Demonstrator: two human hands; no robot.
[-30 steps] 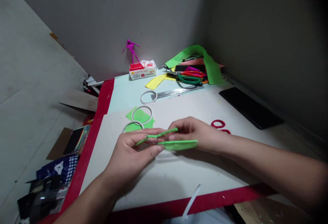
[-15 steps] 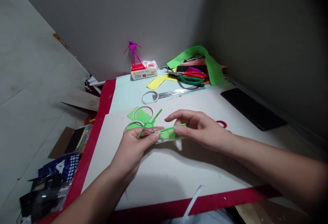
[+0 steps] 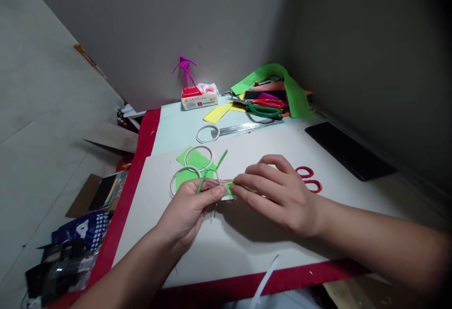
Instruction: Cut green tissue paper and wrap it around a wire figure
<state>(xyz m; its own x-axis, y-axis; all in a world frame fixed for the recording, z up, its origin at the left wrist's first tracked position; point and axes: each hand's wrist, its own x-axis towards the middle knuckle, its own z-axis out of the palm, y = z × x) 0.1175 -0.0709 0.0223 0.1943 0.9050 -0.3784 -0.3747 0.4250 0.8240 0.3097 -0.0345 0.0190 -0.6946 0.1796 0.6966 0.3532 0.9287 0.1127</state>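
My left hand (image 3: 190, 205) pinches a bent wire piece wrapped in green paper (image 3: 221, 159) between thumb and fingers, along with one end of a green paper strip (image 3: 229, 191). Bare wire ends poke out below the thumb. My right hand (image 3: 278, 196) is closed over the other end of that strip, its fingertips touching it close to the left thumb; its palm hides part of the strip. Just beyond the left hand, two white tape rings (image 3: 198, 148) lie on flat green paper pieces (image 3: 193, 160). Red-handled scissors (image 3: 305, 172) lie beside the right hand, their blades hidden.
Farther back are another tape ring (image 3: 207, 134), a bundle of thin wires (image 3: 243, 128), yellow paper (image 3: 217, 112) and green-handled scissors (image 3: 264, 110). A magenta figure (image 3: 185, 69) stands on a small box (image 3: 199, 98). At right lies a black phone (image 3: 348, 151).
My right hand has moved left and closed its fingers down over the green strip near the left thumb. The red scissor handles now show more fully beside it.
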